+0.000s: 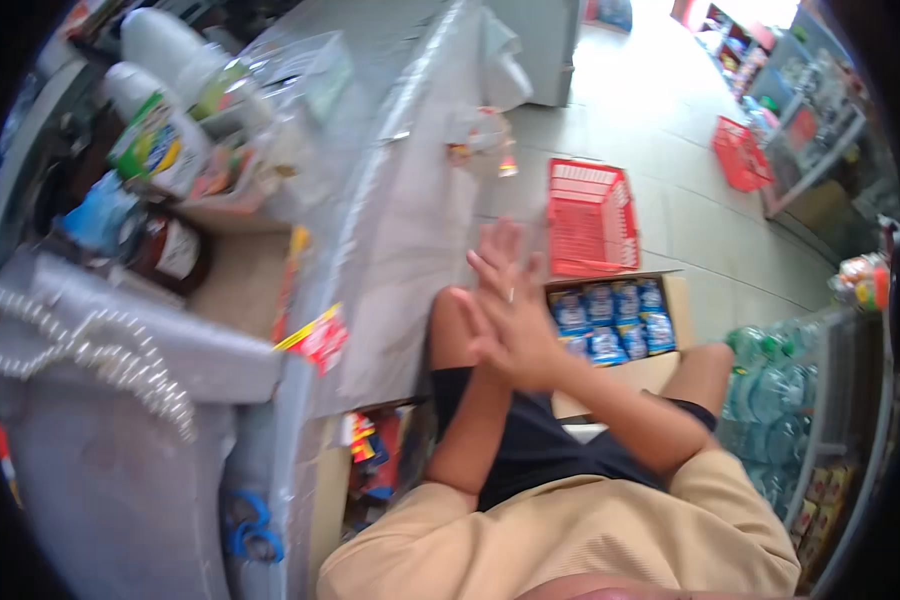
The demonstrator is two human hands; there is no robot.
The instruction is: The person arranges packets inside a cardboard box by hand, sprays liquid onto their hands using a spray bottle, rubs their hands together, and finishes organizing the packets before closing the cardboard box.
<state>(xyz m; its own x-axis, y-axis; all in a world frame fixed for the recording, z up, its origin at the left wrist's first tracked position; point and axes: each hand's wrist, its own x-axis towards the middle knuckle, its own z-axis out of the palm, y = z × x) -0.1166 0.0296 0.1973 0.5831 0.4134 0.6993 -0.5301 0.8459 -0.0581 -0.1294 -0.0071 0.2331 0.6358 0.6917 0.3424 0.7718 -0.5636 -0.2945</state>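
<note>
- Right hand: together with the left hand, partly covering it; fingers extended, outline blurred. Whether anything lies between the palms cannot be told.
- Position: both hands above the lap, just left of the carton, which serves as reference below.
- Carton: open-topped, between the knees, near flap folded outward.
- Packets: blue, standing in rows inside the carton.
- Basket: red, on the floor just beyond the carton.
- Second basket: red, tilted, farther beyond the carton and to its right.
- Bottles: clear plastic, grouped right of the carton.
- Bench: left of the carton, bearing a dark jar.
</note>
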